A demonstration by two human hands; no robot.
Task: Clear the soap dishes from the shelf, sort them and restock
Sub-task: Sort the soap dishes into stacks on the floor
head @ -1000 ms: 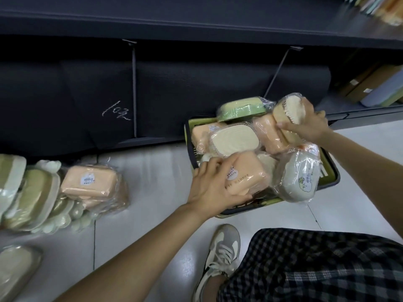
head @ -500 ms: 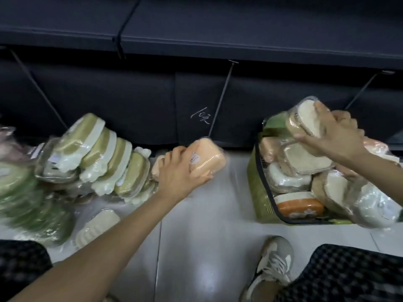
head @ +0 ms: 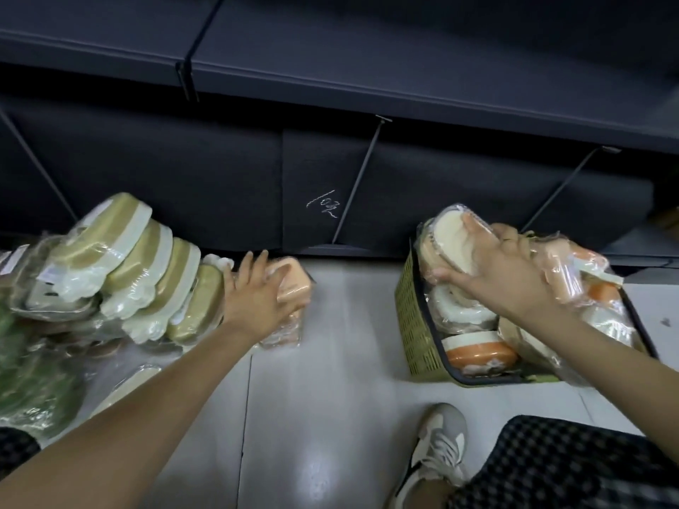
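Observation:
My left hand [head: 257, 299] lies with spread fingers on a wrapped orange soap dish [head: 295, 282], which sits on top of other orange ones on the floor, beside a leaning row of olive-and-white soap dishes [head: 147, 266]. My right hand [head: 503, 273] grips a wrapped cream soap dish [head: 450, 235] above the green basket [head: 415, 325]. The basket holds several wrapped dishes, cream, peach and orange-and-white [head: 477, 352].
The dark shelf unit [head: 330, 170] with thin divider rods runs along the back, with "102" chalked on it. Green wrapped dishes [head: 33, 380] pile at the far left. My shoe [head: 437, 446] and checked trousers are at the bottom right on the pale tiled floor.
My left hand carried the orange dish from the basket leftward and lowered it onto the orange stack, its fingers now spread. My right hand kept hold of the cream dish over the basket.

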